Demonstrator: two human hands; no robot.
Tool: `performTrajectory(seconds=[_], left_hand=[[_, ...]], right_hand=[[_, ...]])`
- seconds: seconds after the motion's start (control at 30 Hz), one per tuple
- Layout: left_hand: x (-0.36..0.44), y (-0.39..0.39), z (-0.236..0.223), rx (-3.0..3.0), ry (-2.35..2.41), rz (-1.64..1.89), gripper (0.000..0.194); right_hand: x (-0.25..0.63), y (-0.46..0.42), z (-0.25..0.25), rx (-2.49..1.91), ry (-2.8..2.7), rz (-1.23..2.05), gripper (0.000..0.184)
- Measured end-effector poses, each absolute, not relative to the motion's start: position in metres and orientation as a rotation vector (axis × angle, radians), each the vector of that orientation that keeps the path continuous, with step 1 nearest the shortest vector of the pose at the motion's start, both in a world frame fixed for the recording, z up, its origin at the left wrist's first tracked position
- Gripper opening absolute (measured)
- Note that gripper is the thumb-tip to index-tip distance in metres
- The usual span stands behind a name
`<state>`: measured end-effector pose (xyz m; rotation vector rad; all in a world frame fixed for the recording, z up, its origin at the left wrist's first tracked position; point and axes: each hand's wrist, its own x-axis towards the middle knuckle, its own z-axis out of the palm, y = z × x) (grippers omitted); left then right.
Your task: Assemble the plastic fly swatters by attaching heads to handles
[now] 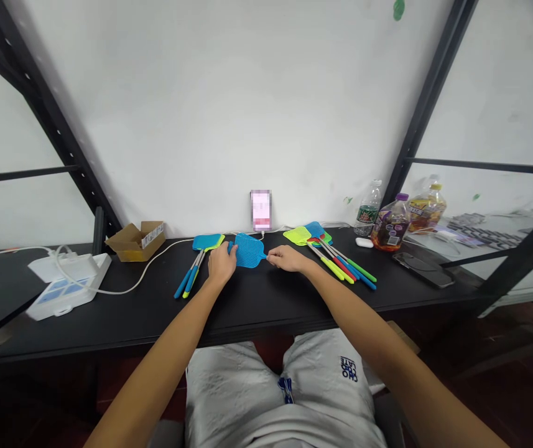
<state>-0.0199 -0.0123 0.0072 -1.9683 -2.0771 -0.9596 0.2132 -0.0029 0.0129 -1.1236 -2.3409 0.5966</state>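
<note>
A blue fly swatter head (249,251) is held over the black table between my two hands. My left hand (222,262) grips its left edge, thumb on top. At its narrow neck on the right side, my right hand (287,257) pinches it with closed fingers; I cannot tell whether a handle is attached there. Just left of my left hand lie fly swatters with blue and yellow-green heads (206,242) and blue and yellow-green grips. Right of my right hand, several more fly swatters (336,255) lie fanned out in yellow, blue, red and green.
A lit phone (261,210) leans on the wall, its cable running along the black table (149,317). Leftward are an open cardboard box (138,242) and a white power strip box (73,286). Bottles (392,224), a white case (364,242) and a dark phone (422,269) are rightward.
</note>
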Motion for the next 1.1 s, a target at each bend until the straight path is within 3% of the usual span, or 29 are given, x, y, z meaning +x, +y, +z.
performTrajectory(seconds=[0.63, 1.1], left_hand=[[-0.022, -0.018, 0.013, -1.887, -2.220, -0.971, 0.033], [-0.016, -0.011, 0.002, -2.292, -1.860, -0.946, 0.031]], right_hand=[[0.218, 0.004, 0.007, -1.340, -2.243, 0.413, 0.055], [0.213, 0.001, 0.009, -1.337, -2.126, 0.285, 0.050]])
